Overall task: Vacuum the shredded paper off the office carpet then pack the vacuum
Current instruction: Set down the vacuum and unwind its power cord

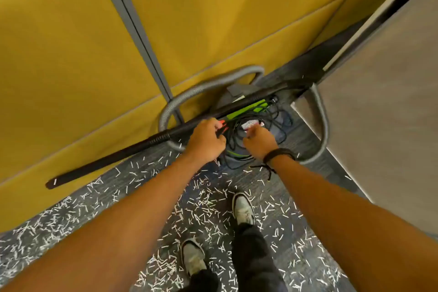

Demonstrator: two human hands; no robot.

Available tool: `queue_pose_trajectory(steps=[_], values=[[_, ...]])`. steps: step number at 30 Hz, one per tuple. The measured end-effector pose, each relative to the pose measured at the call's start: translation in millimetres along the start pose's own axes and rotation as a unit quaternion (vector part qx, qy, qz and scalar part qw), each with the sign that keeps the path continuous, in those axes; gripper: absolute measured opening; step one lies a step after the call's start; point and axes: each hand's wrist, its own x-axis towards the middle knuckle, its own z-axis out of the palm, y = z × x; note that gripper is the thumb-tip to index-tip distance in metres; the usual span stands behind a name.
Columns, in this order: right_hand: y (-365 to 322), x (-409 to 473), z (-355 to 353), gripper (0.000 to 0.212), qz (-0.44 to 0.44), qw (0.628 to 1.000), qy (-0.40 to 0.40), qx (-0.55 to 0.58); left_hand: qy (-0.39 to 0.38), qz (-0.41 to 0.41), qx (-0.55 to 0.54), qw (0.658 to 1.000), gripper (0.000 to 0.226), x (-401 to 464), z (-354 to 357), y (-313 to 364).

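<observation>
Vacuum (239,99): stood on the carpet (315,253) against the yellow partition (71,66), black wand (132,147) laid across it, grey hose (203,87) looped behind. Power cord (239,142): loose tangle on top. Left hand (206,140) curled round cord strands; right hand (259,141) curled at the coil — exact hold unclear. Shredded paper (203,211): thick underfoot. Risk — a pulled loop would likely knot, or drag the wand off.

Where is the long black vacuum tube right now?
In the head view the black vacuum tube lies slanted along the foot of the yellow wall panel, running from lower left up past the left hand and over the vacuum.
</observation>
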Motion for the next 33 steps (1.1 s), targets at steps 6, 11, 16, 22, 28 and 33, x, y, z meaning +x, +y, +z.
queue_pose_trajectory(steps=[6,11,16,22,28,33], values=[[37.3,79.0,4.3,0.055,-0.162,0.955,0.073,-0.236,-0.006,-0.006,0.057,0.998,0.039,101.4,41.4,-15.9],[65.8,136.4,9.3,0.088,-0.214,0.906,0.023,-0.364,-0.015,-0.031,0.122,0.992,0.047,165.8,73.7,-29.2],[81.7,167.0,15.6,0.088,-0.248,0.887,0.054,-0.385,-0.113,-0.053,0.206,0.971,0.059,206.5,93.8,-32.8],[85.7,181.3,20.9,0.083,-0.293,0.883,0.067,-0.361,-0.141,-0.07,0.212,0.965,0.067,235.8,107.7,-40.8],[90.9,189.2,22.5,0.085,-0.311,0.875,0.073,-0.365,-0.151,-0.065,0.171,0.971,0.045,253.0,102.6,-65.4],[92.3,191.0,23.1,0.085,-0.313,0.871,0.085,-0.368,-0.108,-0.061,0.169,0.978,0.036,225.3,91.0,-85.3]])
